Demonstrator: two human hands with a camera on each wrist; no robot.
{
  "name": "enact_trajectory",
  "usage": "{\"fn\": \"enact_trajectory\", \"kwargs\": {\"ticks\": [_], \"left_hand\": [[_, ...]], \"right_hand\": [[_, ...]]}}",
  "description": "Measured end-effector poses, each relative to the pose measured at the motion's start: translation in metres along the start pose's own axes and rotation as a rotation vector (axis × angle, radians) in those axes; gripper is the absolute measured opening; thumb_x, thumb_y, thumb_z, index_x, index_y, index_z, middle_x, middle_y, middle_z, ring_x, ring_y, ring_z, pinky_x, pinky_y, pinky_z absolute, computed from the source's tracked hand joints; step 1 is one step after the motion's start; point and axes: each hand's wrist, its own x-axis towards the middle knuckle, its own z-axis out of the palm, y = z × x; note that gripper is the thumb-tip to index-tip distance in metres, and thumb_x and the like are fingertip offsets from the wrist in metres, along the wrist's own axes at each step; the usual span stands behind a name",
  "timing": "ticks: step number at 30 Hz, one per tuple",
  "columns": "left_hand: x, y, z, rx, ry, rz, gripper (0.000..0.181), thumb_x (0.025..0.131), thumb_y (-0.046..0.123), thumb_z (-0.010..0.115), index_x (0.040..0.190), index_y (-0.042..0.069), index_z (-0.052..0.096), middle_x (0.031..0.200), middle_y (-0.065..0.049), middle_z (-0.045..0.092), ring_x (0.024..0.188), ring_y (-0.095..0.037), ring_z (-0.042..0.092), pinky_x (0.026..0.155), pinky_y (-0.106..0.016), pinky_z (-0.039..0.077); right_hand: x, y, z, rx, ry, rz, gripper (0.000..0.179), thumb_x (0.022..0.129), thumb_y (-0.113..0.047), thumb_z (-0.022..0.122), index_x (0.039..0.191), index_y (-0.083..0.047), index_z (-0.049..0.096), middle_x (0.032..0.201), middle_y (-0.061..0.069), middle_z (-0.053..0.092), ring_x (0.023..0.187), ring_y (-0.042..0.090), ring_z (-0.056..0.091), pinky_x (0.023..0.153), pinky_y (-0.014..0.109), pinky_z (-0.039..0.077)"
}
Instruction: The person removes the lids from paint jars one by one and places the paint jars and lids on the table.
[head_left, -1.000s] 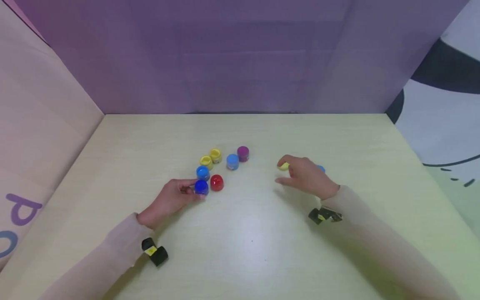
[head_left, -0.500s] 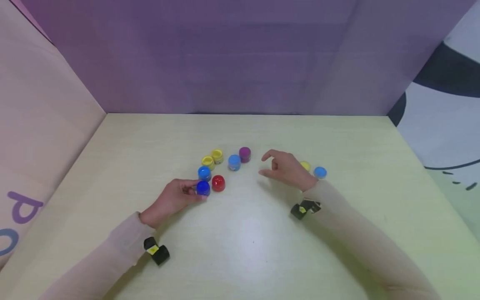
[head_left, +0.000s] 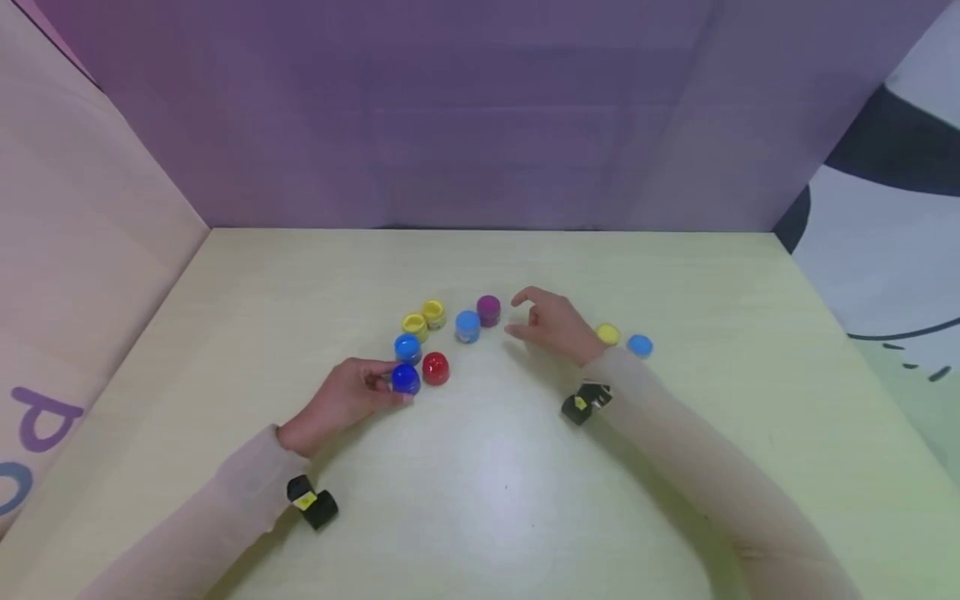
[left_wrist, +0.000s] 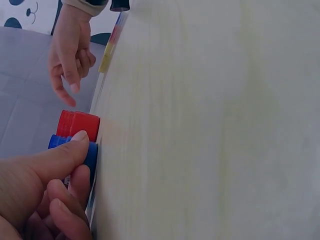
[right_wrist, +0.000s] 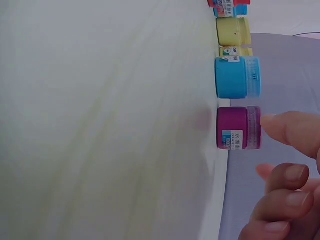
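Observation:
My left hand pinches a dark blue paint jar between thumb and fingers; the left wrist view shows the thumb on its side. Just right of it stands a red paint jar, and a mid-blue paint jar is right behind. My right hand holds nothing, thumb and forefinger spread apart beside a purple paint jar. In the right wrist view a fingertip is close to the top of the purple jar. A light blue paint jar stands left of the purple one.
Two yellow paint jars stand at the back of the group. Right of my right hand, a flat yellow disc and a flat blue disc lie on the pale table. A purple backdrop rises behind.
My right hand has moved left from the yellow disc to beside the purple paint jar, uncovering both discs. My left hand stays on the dark blue paint jar.

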Motion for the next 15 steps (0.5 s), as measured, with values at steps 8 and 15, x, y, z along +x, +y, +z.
{"fn": "enact_trajectory", "kwargs": {"ticks": [8, 15], "left_hand": [[0.001, 0.0, -0.001, 0.015, -0.003, -0.02, 0.05, 0.079, 0.02, 0.077, 0.126, 0.01, 0.06, 0.077, -0.003, 0.058, 0.073, -0.018, 0.05, 0.061, -0.026, 0.04], [0.001, 0.002, 0.0, 0.003, -0.016, -0.047, 0.05, 0.078, 0.018, 0.077, 0.125, 0.009, 0.061, 0.078, -0.003, 0.057, 0.074, -0.019, 0.05, 0.064, -0.028, 0.041]], "right_hand": [[0.014, -0.005, 0.007, -0.02, -0.023, 0.014, 0.042, 0.088, -0.022, 0.067, 0.123, -0.006, 0.052, 0.066, 0.003, 0.049, 0.059, 0.015, 0.043, 0.056, 0.026, 0.037], [0.023, -0.014, 0.01, -0.03, -0.076, 0.054, 0.046, 0.088, -0.024, 0.067, 0.127, -0.009, 0.049, 0.066, 0.001, 0.048, 0.061, 0.014, 0.042, 0.056, 0.025, 0.037]]}}
